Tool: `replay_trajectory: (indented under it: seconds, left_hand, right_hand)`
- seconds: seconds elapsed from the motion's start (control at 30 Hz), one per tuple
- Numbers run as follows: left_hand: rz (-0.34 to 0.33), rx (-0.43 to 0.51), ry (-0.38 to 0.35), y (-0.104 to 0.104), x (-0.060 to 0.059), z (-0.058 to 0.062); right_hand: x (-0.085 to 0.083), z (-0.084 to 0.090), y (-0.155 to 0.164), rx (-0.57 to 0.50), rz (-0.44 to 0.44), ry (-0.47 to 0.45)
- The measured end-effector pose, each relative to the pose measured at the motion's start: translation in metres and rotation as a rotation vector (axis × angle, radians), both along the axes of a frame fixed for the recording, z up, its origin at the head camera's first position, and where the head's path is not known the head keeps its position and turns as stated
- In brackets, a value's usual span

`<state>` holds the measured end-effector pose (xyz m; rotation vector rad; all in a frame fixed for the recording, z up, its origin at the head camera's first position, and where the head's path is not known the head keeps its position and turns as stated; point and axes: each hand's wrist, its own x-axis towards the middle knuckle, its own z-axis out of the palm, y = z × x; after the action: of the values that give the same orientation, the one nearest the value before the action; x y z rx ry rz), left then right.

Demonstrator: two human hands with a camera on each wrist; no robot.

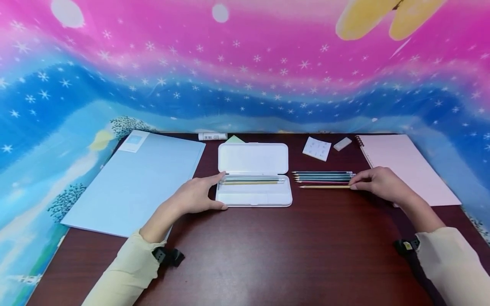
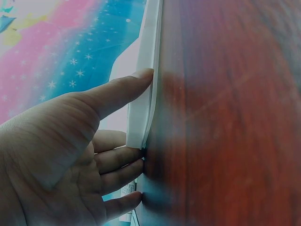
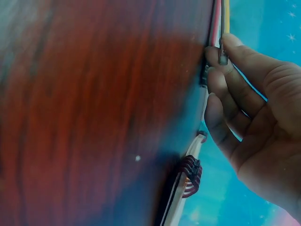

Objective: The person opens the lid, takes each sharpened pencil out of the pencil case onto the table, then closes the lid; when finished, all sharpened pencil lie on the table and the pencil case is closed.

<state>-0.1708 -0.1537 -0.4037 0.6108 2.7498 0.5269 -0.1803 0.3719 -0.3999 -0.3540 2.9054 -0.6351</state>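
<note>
A white pencil case (image 1: 252, 158) lies open in the middle of the dark table, with a few pencils (image 1: 250, 181) in its tray. My left hand (image 1: 219, 191) rests against the case's left end, index finger at the hinge and thumb at the front corner, fingers fairly straight. In the left wrist view the left hand (image 2: 136, 115) touches the case edge (image 2: 148, 47). Right of the case lies a row of several coloured pencils (image 1: 323, 177). My right hand (image 1: 351, 185) pinches the blunt end of the nearest, yellow pencil (image 1: 325, 186). In the right wrist view the right hand (image 3: 218, 54) has thumb and index finger on that end.
A light blue folder (image 1: 134, 182) lies at the left and a pink spiral notebook (image 1: 405, 165) at the right. At the table's back edge lie a glue stick (image 1: 212, 136), a green slip (image 1: 234, 139), a white sheet (image 1: 317, 148) and an eraser (image 1: 342, 143). A colourful backdrop rises behind.
</note>
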Motion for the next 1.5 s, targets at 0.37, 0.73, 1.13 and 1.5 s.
replay_trajectory:
  seconds: [0.37, 0.73, 1.13, 1.5]
  left_hand:
    - [0.003, 0.004, 0.009, -0.002, 0.003, -0.001]
    - [0.007, 0.001, 0.0, -0.003, 0.003, 0.001]
    - [-0.001, 0.007, 0.01, 0.0, 0.001, 0.002]
    - [0.006, 0.0, 0.01, 0.001, 0.001, -0.001]
  right_hand:
    - [-0.009, -0.008, -0.007, 0.013, 0.057, 0.046]
    - [-0.018, -0.006, -0.019, 0.087, 0.091, 0.155]
    - [-0.018, 0.008, -0.059, -0.048, 0.075, 0.111]
    - [-0.023, 0.013, -0.115, -0.089, 0.137, 0.054]
